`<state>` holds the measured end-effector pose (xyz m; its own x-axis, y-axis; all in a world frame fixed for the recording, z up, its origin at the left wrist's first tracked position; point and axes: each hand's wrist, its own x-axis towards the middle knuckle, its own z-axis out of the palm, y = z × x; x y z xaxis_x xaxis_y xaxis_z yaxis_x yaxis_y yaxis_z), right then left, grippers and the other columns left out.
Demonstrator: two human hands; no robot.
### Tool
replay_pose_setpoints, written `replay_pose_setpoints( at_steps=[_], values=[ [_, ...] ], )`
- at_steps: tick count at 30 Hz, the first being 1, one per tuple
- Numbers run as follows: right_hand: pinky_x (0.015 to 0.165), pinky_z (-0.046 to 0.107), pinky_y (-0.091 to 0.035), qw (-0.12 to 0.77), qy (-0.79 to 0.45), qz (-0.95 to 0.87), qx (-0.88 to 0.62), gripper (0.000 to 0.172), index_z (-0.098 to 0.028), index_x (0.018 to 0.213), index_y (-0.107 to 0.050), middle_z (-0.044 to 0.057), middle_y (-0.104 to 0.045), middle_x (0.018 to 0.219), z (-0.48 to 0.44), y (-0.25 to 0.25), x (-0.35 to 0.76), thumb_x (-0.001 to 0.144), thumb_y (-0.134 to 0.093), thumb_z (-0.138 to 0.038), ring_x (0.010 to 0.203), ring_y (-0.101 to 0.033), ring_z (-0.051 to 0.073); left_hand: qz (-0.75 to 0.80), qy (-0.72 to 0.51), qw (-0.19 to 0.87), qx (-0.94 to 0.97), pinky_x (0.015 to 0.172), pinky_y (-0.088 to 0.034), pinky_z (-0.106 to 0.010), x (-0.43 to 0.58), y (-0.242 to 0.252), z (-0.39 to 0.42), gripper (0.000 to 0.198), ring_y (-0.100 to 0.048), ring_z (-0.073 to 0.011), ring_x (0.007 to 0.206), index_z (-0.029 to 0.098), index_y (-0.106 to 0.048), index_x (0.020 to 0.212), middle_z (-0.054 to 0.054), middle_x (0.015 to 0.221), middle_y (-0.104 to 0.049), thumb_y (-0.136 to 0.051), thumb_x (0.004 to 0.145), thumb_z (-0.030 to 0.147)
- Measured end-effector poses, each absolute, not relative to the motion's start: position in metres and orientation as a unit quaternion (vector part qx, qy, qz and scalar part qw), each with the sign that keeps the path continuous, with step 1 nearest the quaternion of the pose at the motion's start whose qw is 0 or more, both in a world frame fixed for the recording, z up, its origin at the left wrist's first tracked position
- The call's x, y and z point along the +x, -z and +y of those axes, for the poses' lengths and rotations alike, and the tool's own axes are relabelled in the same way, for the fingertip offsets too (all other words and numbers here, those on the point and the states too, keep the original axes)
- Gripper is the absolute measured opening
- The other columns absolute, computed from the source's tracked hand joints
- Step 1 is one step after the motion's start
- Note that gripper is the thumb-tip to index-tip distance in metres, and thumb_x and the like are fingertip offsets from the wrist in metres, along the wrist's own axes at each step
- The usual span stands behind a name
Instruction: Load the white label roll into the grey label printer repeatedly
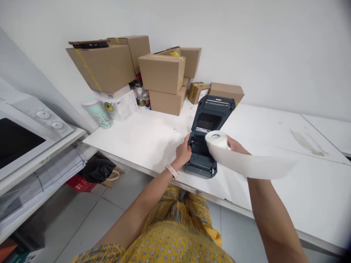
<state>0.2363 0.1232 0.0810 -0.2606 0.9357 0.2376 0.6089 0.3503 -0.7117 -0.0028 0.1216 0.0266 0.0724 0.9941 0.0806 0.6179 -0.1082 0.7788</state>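
A dark grey label printer stands on the white table with its lid raised toward the wall. My left hand grips the left side of its base, fingers closed over the edge near the hinge. Above the right part of the printer, a white label roll is held in my right hand. Most of that hand's fingers are hidden behind the roll. A long strip of paper hangs loose from the roll and stretches to the right, in front of my right forearm.
Cardboard boxes are stacked along the wall, with two smaller ones behind the printer. A mint-green tumbler stands at the table's left end beside a white box. A microwave sits on a shelf at far left. The white table has its front edge close to my body.
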Motion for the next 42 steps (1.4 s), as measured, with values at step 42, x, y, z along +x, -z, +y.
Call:
replay_pose_setpoints(
  at_steps=[42],
  values=[
    [0.113,0.043,-0.042,0.223,0.121,-0.821,-0.512,0.048,-0.007,0.142,-0.050,0.017,-0.049,0.150,0.020,-0.002,0.130,0.102,-0.041,-0.031,0.141,-0.046,0.029,0.591,-0.367,0.300,0.653,0.113,-0.042,-0.039,-0.002,-0.025,0.123,0.057,-0.058,-0.0220,0.129,0.023,-0.044,0.147,-0.005,0.144,-0.058,-0.043,0.091,0.013]
  ],
)
